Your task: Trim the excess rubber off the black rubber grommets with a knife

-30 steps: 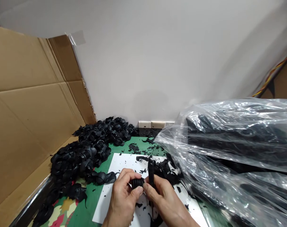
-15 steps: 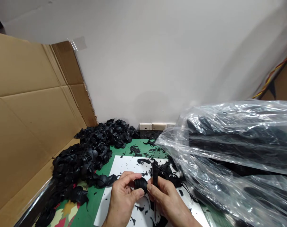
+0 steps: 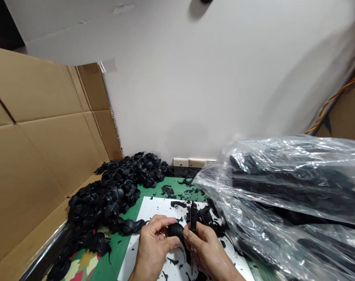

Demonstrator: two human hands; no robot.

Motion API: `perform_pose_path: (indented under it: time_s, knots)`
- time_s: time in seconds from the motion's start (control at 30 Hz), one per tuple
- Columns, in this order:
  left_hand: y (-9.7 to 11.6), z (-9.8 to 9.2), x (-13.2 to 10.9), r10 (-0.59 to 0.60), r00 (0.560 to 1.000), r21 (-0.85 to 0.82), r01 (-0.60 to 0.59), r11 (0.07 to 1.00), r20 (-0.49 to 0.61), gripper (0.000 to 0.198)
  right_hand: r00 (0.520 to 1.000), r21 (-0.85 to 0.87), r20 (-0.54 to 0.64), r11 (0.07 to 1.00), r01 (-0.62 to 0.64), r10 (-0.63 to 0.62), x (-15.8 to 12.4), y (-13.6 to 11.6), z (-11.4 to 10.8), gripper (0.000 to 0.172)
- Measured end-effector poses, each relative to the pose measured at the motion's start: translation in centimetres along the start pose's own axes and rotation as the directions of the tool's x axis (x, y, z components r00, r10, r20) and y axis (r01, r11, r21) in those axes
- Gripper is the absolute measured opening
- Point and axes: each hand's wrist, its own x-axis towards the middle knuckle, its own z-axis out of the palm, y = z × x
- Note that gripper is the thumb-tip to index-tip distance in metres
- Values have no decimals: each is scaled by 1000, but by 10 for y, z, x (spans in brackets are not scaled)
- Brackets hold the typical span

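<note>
My left hand (image 3: 154,246) is closed on a black ribbed rubber bellows (image 3: 175,232), thumb below and fingers above it. Against the bellows' right edge, the thumb and forefinger of my right hand (image 3: 205,244) are pinched together. That hand also grips a slim black tool (image 3: 193,214), its broad end pointing up and a thin end pointing down; its exact kind is unclear. Black rubber scraps (image 3: 173,261) lie under both hands on a white board (image 3: 148,205).
A heap of black ribbed rubber parts (image 3: 107,199) lies at left beside a cardboard panel (image 3: 48,148). Clear plastic bags (image 3: 282,187) with black contents fill the right. More trimmings (image 3: 211,216) litter the board and the green mat (image 3: 156,191). A white wall (image 3: 177,86) stands behind.
The camera view has shifted slightly upward. The bellows has turned a little in my left hand, and both hands stay close together with the same grips.
</note>
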Motion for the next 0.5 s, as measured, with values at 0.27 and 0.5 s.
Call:
perform_pose_path:
  time_s: [0.27,0.5]
  knots:
    - [-4,4,-6,177,984,87,-174,981,-23,42,994,28,-17,994,-106,106,3,-5,5,36]
    - [-10,-3,1,246,969,144,-245,959,8,39,996,-31,-86,1000,-1,-2,-3,-28,13,31]
